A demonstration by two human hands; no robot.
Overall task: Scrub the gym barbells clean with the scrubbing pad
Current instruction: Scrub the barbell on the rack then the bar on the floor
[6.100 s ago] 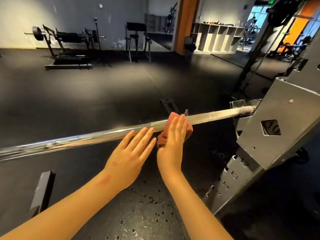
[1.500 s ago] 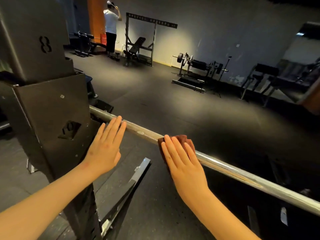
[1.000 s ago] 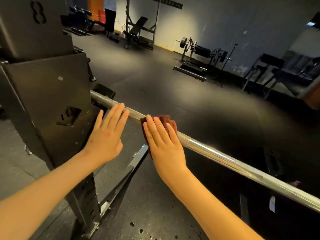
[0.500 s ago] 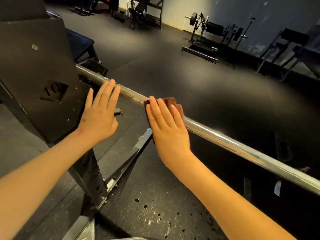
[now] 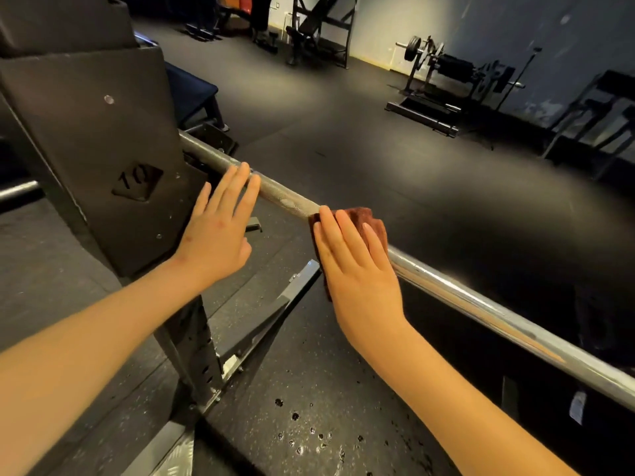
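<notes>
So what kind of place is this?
Most likely a gym: a long silver steel barbell sits in a dark grey metal rack stamped 10, and a black weight bench and a black machine with round weight plates stand by the far wall.

- Dark steel rack upright (image 5: 103, 132) at 9 o'clock, its plate stamped 10 (image 5: 137, 182).
- Blue padded bench (image 5: 190, 92) behind it, at 10 o'clock.
- Black incline bench (image 5: 318, 20) in a frame at 12 o'clock, against a pale wall (image 5: 378, 25).
- Plate-loaded machine (image 5: 443, 72) at 2 o'clock.
- Dark speckled rubber floor (image 5: 343, 139), with wet spots (image 5: 309, 431) at 6 o'clock.
</notes>
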